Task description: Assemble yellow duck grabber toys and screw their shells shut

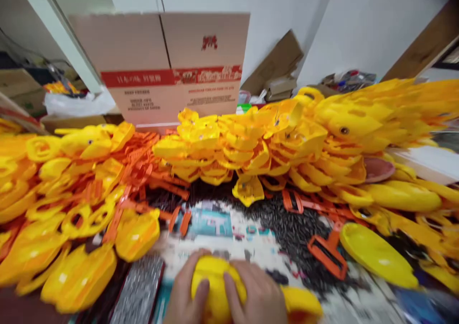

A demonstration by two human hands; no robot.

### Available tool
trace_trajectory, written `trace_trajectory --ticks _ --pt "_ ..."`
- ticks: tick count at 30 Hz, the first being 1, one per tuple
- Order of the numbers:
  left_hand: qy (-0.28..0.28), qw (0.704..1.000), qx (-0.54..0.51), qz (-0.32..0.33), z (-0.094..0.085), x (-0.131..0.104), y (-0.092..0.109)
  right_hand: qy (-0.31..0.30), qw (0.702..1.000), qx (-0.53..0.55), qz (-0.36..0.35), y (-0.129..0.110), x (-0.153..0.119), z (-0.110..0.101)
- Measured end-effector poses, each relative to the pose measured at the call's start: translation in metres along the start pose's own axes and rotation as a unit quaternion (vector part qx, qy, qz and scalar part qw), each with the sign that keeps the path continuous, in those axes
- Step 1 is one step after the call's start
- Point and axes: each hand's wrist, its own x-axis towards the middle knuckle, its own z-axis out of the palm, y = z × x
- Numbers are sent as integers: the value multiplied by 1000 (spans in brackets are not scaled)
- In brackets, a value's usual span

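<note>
Yellow plastic in the grasp: one rounded piece, low in the middle of the view, pinched between two hands, left hand and right hand, both thumbs on its near side. One more yellow part just beside the right. Farther right, one orange frame near one oval shell; leftward, one speckled slab. Ahead, black slivers and heaped yellow shells beyond counting; behind, one carton.
</note>
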Motion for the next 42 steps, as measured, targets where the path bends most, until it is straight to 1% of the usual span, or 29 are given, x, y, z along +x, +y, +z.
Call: trace_trajectory --ticks 1,3,5,7,10,15,19,26,28,32,34,37,42 --pt "0 1000 3 21 -1 -6 1 16 1000 -11 -9 -2 -3 1" --pt "-20 995 3 98 -2 -15 0 -7 1000 -2 -2 -6 -9 3" --pt "-21 994 -8 107 -3 -23 -4 -26 1000 9 -3 -11 -16 2" --pt "-6 992 -11 127 -2 -32 -8 -35 999 13 -5 -16 -23 -1" --pt "23 983 0 181 1 -41 -12 -35 999 3 -7 -22 -30 -6" --pt "65 972 -16 225 5 -40 -13 -16 999 -8 -27 -23 -34 -5" --pt "85 968 -32 234 8 -37 -16 -2 1000 3 -31 -21 -35 -4" --pt "108 966 -46 230 11 -36 -16 41 999 26 -2 -22 -35 1" --pt "100 968 -43 226 10 -34 -14 44 999 28 -2 -22 -34 2" --pt "56 975 -14 216 5 -33 -12 40 999 24 -1 -21 -32 2" --pt "44 975 2 219 4 -33 -13 35 999 21 -1 -21 -31 1" --pt "48 973 13 227 5 -34 -15 25 999 21 -4 -20 -28 0" --pt "42 982 12 181 4 -31 -12 5 1000 28 -3 -19 -26 -3"
